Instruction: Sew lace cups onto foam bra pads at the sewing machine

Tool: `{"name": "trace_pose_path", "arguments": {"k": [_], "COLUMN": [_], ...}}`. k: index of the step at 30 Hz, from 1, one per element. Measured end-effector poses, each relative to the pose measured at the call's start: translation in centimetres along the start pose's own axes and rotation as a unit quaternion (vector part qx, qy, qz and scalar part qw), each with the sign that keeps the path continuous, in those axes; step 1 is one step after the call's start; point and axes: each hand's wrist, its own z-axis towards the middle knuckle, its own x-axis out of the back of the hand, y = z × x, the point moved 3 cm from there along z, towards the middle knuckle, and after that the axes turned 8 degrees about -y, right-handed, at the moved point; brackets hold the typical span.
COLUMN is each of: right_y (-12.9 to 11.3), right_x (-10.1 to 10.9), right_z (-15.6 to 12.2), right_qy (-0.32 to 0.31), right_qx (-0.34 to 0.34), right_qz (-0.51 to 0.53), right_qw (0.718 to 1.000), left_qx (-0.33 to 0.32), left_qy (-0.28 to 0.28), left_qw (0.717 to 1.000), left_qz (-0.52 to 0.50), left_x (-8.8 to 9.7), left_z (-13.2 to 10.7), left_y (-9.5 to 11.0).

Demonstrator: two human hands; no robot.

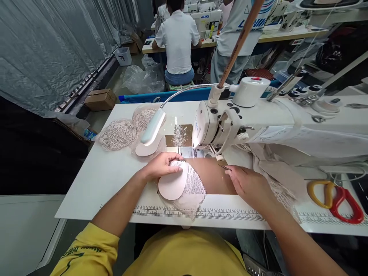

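My left hand (163,166) pinches a pale lace bra cup piece (193,188) at its upper edge, thumb on top. A smooth oval pad (171,185) lies on the lace under that thumb. My right hand (247,186) is closed around a thin pointed metal tool (224,167), perhaps tweezers; most of it is hidden in the fingers. Its tip points left over the brown plate (218,178) on the table. Just behind the left hand are the needle area and presser foot (198,152) of a white sewing machine (212,126).
More lace cups (119,134) lie at the left of the white table (94,184). A lamp (153,126) on a bent neck hangs over them. Scissors (335,201) with yellow and red handles and beige fabric (283,174) lie at right. A seated person (179,42) works ahead.
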Motion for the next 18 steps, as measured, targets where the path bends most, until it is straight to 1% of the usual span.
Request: {"name": "trace_pose_path", "arguments": {"k": [2,4,7,10,12,14,18], "right_y": [-1.1,-2.5,-4.4,-5.7,-6.1,-6.5,-7.3], "right_x": [0.3,0.4,0.5,0.2,0.1,0.1,0.0], "right_z": [0.5,1.5,3.3,4.9,5.7,6.1,6.2], "right_qy": [-0.017,-0.032,-0.042,-0.056,-0.071,-0.090,-0.120], "right_qx": [0.021,0.047,0.095,0.130,0.135,0.124,0.100], "right_qz": [0.100,0.174,0.242,0.290,0.316,0.344,0.382], "right_qw": [0.995,0.983,0.965,0.946,0.937,0.926,0.911], "left_qx": [0.000,0.001,-0.015,-0.027,-0.029,-0.032,-0.034], "left_qy": [-0.012,-0.020,-0.040,-0.057,-0.061,-0.064,-0.097], "left_qw": [0.998,0.992,0.984,0.978,0.976,0.974,0.968], "left_qz": [-0.068,-0.122,-0.175,-0.201,-0.208,-0.213,-0.230], "left_x": [-0.4,-0.7,-1.2,-1.5,-1.6,-1.7,-2.1], "left_z": [-0.2,-0.3,-0.5,-0.5,-0.5,-0.5,-0.5], "left_y": [-0.1,-0.1,0.1,0.1,-0.1,-0.2,-0.2]}}
